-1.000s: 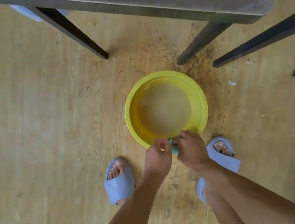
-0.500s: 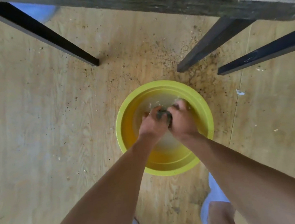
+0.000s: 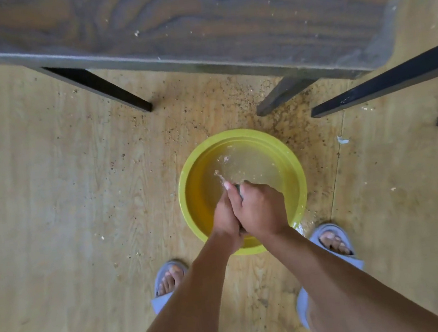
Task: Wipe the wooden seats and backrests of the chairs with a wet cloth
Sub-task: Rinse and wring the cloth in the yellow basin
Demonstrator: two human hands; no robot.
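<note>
A yellow basin [image 3: 192, 196] of water stands on the floor in front of my feet. Over its near side my left hand [image 3: 225, 217] and my right hand [image 3: 261, 210] are pressed together, both squeezing a small dark cloth [image 3: 238, 189]. Only a sliver of the cloth shows between my fingers. Water drips and splashes from my hands into the basin. The dark wooden chair seat [image 3: 195, 18] fills the top of the view, with white specks on it.
Black chair legs [image 3: 105, 90] slant down to the floor left and right of the basin. Another black leg [image 3: 383, 84] crosses at the right. Brown grit is scattered on the light wooden floor [image 3: 54, 212] around the basin. My feet wear grey slippers [image 3: 168, 280].
My hands went from the basin's near rim into the water, then lifted and drew back to the near side, now wringing the cloth. The view shifted, showing more of the chair seat.
</note>
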